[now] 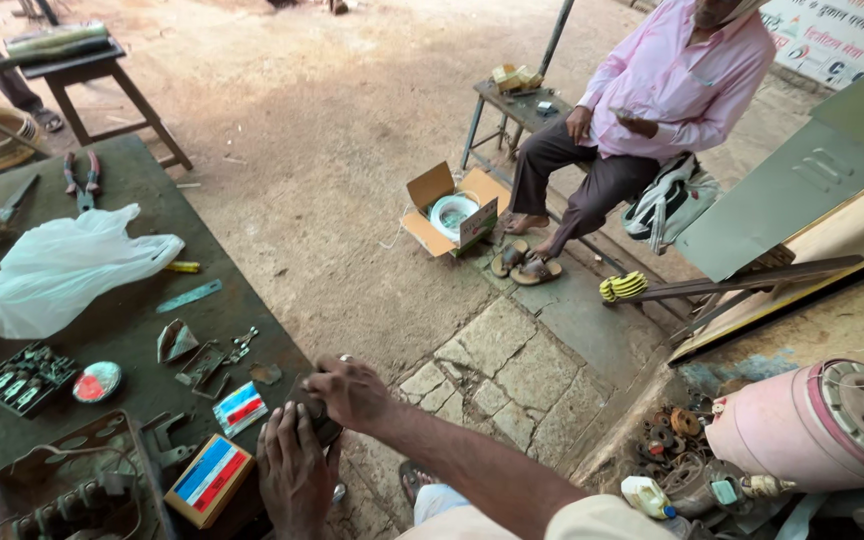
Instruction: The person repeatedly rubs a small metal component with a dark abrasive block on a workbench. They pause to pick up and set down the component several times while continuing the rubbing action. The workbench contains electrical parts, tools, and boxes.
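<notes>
Far left on your table (132,310), a white plastic bag (67,265) lies slumped, with red-handled pliers (82,178) above it near the far edge. Below the bag sits a small dark tray of metal bits (24,377), and just beside it a round red-and-silver disc (98,381). Moving along, a thin blue-grey strip (190,296) lies by itself, then a scatter of bent metal pieces (197,355) around the middle of the table. At the near edge there's a flat box with red, white and blue stripes (208,478), and a smaller striped packet (240,408) just above it.

Now your hands. Your left hand (295,470) lies palm down, fingers together, pressing on a small dark object (314,415) at the table's right corner. Your right hand (350,390) comes in from the right and closes over the same object's top; it's too covered to say what it is, possibly a small metal part. Both hands are closed on it, touching each other.

Further right, on the ground, an open cardboard box (452,212) holds a white coil. A person in a pink shirt (677,80) sits on a bench beyond it. Far right, a pink motor housing (812,425) lies on its side.
</notes>
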